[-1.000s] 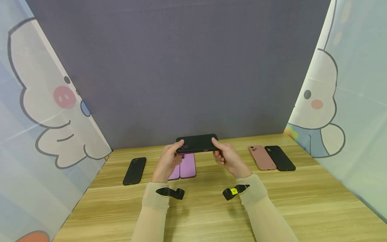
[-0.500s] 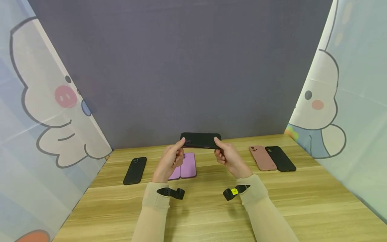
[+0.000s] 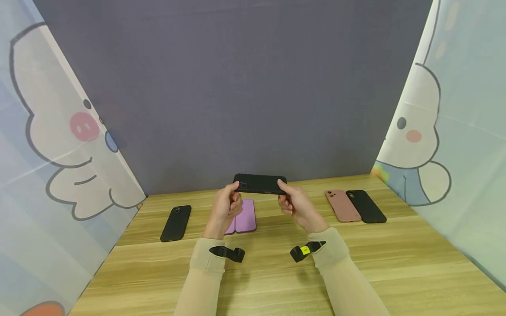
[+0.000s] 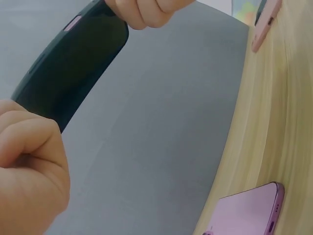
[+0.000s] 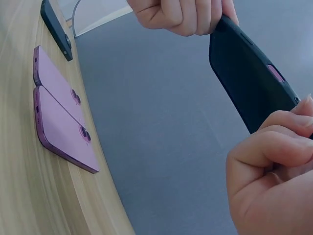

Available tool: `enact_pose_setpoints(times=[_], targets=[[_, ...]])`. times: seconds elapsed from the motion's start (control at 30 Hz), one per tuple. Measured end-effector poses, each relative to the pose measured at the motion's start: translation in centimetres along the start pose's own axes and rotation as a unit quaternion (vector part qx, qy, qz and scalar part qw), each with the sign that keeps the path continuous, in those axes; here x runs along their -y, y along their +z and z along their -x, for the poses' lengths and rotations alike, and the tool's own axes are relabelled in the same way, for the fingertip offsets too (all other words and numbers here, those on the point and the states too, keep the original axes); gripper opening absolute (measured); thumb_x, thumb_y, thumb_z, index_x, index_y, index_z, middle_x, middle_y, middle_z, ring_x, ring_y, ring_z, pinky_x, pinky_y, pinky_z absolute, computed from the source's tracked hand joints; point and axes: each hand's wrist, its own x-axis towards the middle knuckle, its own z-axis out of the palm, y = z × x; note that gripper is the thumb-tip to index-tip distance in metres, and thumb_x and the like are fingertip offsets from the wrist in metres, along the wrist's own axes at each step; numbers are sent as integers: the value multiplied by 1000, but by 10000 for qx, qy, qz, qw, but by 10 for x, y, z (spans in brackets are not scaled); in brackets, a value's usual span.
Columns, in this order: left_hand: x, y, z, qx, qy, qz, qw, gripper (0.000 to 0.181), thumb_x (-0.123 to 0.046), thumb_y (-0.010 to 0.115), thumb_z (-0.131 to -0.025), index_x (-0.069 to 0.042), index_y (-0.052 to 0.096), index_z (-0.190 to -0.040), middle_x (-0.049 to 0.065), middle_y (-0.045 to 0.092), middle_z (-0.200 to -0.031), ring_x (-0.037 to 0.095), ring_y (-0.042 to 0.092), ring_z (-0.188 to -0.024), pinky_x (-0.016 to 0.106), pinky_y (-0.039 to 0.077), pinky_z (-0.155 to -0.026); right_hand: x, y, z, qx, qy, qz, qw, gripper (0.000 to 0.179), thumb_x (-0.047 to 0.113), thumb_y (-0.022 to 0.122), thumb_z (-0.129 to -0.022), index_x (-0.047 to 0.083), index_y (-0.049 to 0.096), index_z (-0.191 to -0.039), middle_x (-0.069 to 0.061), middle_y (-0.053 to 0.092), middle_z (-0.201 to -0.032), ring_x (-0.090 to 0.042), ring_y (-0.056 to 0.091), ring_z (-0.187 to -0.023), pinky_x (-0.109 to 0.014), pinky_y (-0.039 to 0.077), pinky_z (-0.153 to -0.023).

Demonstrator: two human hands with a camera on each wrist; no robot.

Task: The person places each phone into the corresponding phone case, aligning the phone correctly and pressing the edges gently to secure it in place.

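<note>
Both hands hold a phone in a black case sideways above the far part of the table. My left hand grips its left end, thumb on the back near the camera cutout. At the other end, my right hand grips with the thumb on the back and fingers curled beneath. In the right wrist view, a purple-pink strip shows in the side slot of the cased phone. Its underside looks dark and glossy in the left wrist view. Two purple phones lie side by side below, partly hidden by my left hand.
A black phone case lies on the wooden table at the left. On the right, a pink case and another black case lie side by side. A grey curtain stands behind the table, with printed cloth at both sides.
The cased phone has tilted so its near edge is raised, and shifted slightly right then back. The left-hand fingers have curled in more beneath it. Both hands keep their grip.
</note>
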Motion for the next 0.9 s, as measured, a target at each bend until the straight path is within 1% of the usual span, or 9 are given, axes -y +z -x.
enact_pose_setpoints(times=[0.07, 0.13, 0.23, 0.33, 0.4, 0.53, 0.67, 0.77, 0.9], targets=[[1, 0, -1, 34, 52, 21, 10000, 54, -29, 51, -107, -16, 42, -55, -7, 34, -43, 4, 25, -35, 21, 19, -38, 0, -1, 0, 67, 2, -72, 10000, 54, 41, 54, -106, 16, 52, -58, 4, 43, -54, -7, 31, -45, -20, 28, -44], [1, 0, -1, 18, -2, -1, 10000, 55, -32, 52, -106, -15, 43, -55, -6, 34, -44, 5, 25, -35, 21, 20, -38, -1, -1, 0, 78, -29, -48, 10000, 54, 41, 54, -106, 15, 52, -58, 4, 43, -54, -7, 30, -45, -20, 27, -45], [0, 1, -1, -171, -219, -75, 9996, 55, -41, 56, -104, -13, 50, -58, -4, 37, -46, 6, 26, -38, 20, 22, -38, -1, -1, 0, 65, -62, 43, 10000, 53, 41, 55, -106, 15, 52, -59, 4, 42, -54, -7, 30, -46, -20, 27, -45], [0, 2, -2, -402, -327, -141, 9986, 56, -50, 58, -101, -10, 56, -62, -4, 42, -49, 6, 28, -40, 20, 24, -40, 0, 1, 0, 92, -57, 100, 9999, 53, 41, 57, -105, 14, 53, -59, 4, 42, -54, -7, 30, -46, -21, 27, -46], [1, 2, -2, -494, -282, -141, 9983, 57, -55, 58, -100, -10, 59, -64, -4, 43, -49, 6, 30, -40, 20, 24, -40, 1, 2, 0, 147, -44, 52, 9999, 53, 40, 58, -104, 14, 53, -59, 4, 42, -54, -7, 30, -46, -20, 27, -46], [2, 2, -3, -506, -31, 11, 9987, 58, -54, 56, -101, -11, 58, -63, -5, 43, -46, 5, 31, -38, 20, 24, -39, 0, 3, 0, 316, -15, -178, 9993, 53, 38, 59, -104, 14, 53, -57, 4, 42, -52, -7, 31, -44, -20, 28, -44], [2, 1, -4, -509, 222, 183, 9983, 58, -49, 52, -105, -12, 55, -60, -5, 42, -44, 5, 31, -35, 19, 24, -38, 1, 3, -1, 435, 25, -242, 9988, 44, 41, 56, -105, 14, 59, -69, 4, 44, -54, -7, 33, -45, -20, 30, -45], [2, 0, -4, -452, 311, 218, 9983, 60, -48, 50, -106, -12, 53, -58, -5, 40, -44, 5, 30, -35, 20, 23, -37, 1, 2, -1, 305, 104, -226, 9992, 39, 44, 53, -105, 16, 65, -81, 3, 46, -59, -8, 33, -46, -21, 32, -47], [0, 1, -3, -230, 298, 148, 9992, 60, -50, 51, -105, -12, 55, -58, -5, 40, -44, 6, 30, -35, 20, 24, -38, 2, 2, -1, 35, 197, -291, 9994, 38, 47, 53, -105, 16, 66, -86, 1, 58, -67, -9, 33, -46, -23, 33, -49]])
